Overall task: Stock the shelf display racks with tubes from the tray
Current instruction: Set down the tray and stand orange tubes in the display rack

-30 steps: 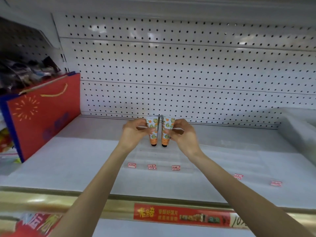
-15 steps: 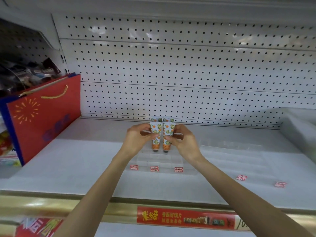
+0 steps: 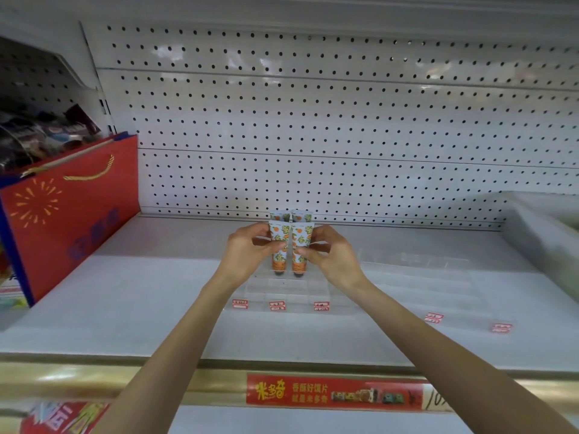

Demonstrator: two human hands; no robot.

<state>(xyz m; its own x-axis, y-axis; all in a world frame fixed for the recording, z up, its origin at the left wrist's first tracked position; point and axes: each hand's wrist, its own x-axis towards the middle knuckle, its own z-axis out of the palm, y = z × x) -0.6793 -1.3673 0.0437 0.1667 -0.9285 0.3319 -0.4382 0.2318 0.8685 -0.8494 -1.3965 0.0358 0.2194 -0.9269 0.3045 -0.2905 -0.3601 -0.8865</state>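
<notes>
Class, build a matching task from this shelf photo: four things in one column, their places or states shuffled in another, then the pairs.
1 red gift bag
2 left hand
3 right hand
4 red banner

A grips the right front tube
B on the front edge of the shelf
C stands at the shelf's left end
D grips the left front tube

Pairs: 1-C, 2-D, 3-A, 4-B

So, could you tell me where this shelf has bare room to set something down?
Bare shelf lies between the red bag and the clear rack, and along the front before the price labels. The rack's back is crowded: left hand and right hand each hold a tube there.
</notes>
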